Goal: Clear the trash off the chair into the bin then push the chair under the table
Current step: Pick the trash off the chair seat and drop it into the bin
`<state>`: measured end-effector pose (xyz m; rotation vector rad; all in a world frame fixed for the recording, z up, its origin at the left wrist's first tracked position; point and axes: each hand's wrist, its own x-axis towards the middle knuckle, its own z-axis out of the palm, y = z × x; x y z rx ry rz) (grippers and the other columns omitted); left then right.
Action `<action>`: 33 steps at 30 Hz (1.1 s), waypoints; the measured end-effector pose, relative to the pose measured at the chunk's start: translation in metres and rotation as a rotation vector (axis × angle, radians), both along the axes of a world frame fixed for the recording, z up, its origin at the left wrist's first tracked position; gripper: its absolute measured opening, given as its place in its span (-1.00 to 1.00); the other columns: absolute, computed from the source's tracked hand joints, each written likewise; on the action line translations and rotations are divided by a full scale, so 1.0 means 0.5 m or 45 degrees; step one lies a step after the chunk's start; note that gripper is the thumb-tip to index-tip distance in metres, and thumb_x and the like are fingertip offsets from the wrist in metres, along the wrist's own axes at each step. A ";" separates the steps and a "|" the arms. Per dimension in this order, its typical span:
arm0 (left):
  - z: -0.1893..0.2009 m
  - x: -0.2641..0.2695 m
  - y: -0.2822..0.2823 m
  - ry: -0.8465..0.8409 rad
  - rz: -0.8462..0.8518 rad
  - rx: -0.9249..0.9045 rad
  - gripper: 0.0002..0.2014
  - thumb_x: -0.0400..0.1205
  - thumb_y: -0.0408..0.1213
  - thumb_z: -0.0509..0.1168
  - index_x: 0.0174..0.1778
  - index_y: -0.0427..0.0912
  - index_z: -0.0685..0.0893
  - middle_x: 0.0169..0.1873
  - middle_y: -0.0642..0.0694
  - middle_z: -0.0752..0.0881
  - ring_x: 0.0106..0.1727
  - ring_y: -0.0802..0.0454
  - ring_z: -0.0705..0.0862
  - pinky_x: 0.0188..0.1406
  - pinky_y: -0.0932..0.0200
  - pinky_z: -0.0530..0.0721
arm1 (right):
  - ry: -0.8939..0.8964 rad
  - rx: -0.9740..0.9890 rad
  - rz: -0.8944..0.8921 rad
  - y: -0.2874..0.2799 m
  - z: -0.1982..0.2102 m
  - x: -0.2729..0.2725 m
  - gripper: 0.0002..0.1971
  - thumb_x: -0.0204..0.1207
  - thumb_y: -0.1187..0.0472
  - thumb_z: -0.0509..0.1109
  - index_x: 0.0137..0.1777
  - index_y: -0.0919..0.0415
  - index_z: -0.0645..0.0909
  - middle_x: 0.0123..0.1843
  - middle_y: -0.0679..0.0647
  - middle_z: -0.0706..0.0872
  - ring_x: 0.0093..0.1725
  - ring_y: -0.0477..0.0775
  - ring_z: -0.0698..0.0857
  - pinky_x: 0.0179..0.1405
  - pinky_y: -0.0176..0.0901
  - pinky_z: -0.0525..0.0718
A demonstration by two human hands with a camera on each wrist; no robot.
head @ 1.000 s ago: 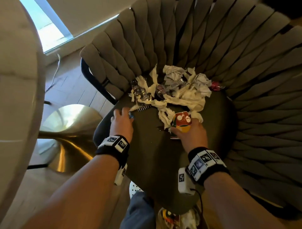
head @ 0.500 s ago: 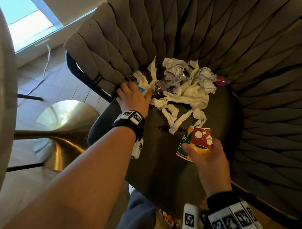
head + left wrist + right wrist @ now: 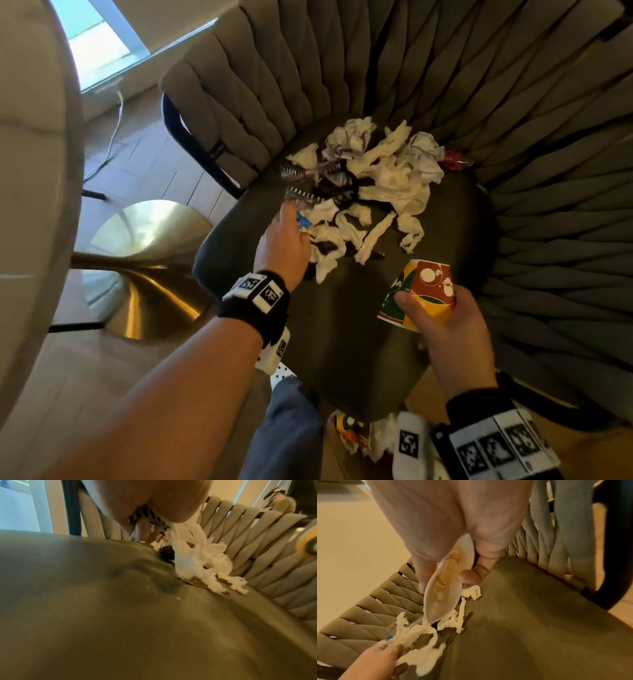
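A pile of white tissues (image 3: 394, 171) and shiny wrappers (image 3: 329, 181) lies at the back of the chair's dark seat (image 3: 342, 349). My left hand (image 3: 284, 240) sits at the pile's near left edge. Its fingers are curled round a clump of tissue (image 3: 188, 555) and a striped wrapper (image 3: 145, 515), with a blue scrap (image 3: 303, 222) at the fingertips. My right hand (image 3: 445, 329) holds a squashed red, green and yellow paper cup (image 3: 424, 287) above the seat's front right. The cup's flattened white mouth (image 3: 447, 588) shows in the right wrist view. A red wrapper (image 3: 452, 159) lies at the pile's far right.
The chair's woven grey back (image 3: 513, 102) curves round the seat. A pale round table top (image 3: 30, 171) and its gold base (image 3: 147, 267) stand close on the left. Below the seat's front edge lie a cup and tissues (image 3: 380, 442), beside my trouser leg (image 3: 284, 428).
My right hand lifted the paper cup off the seat and drew it back to the front right. My left hand went from the seat's left edge into the pile and took hold of tissue and wrappers.
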<state>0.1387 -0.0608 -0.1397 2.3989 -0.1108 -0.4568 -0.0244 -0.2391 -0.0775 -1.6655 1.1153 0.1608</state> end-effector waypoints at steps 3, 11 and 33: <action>0.034 -0.094 0.006 0.030 -0.075 0.102 -0.57 0.71 -0.23 0.20 0.50 -0.06 0.31 0.10 -0.04 0.63 -0.12 0.15 0.62 -0.20 0.24 0.67 | 0.004 0.024 0.041 0.005 0.019 -0.053 -0.41 0.30 -0.14 0.55 0.32 -0.08 0.47 0.04 -0.16 0.70 -0.04 -0.17 0.70 -0.13 -0.08 0.73; 0.093 -0.438 -0.005 0.259 -0.099 -0.050 -0.65 0.69 -0.31 0.24 0.37 -0.07 0.37 -0.06 0.18 0.54 -0.17 0.19 0.62 -0.17 0.31 0.69 | 0.187 0.136 0.270 0.030 0.026 -0.306 -0.35 0.32 -0.12 0.57 0.40 -0.02 0.47 0.13 -0.11 0.72 0.05 -0.13 0.71 0.02 -0.10 0.72; -0.422 -0.861 -0.023 0.925 0.048 0.228 -0.25 0.60 -0.05 0.32 0.65 0.01 0.08 0.48 -0.28 0.41 0.31 -0.26 0.59 0.22 -0.02 0.63 | 0.737 -0.197 0.776 0.062 -0.493 -0.590 -0.22 0.55 -0.19 0.31 0.66 0.11 0.13 0.56 0.21 0.39 0.49 0.26 0.44 0.39 0.07 0.49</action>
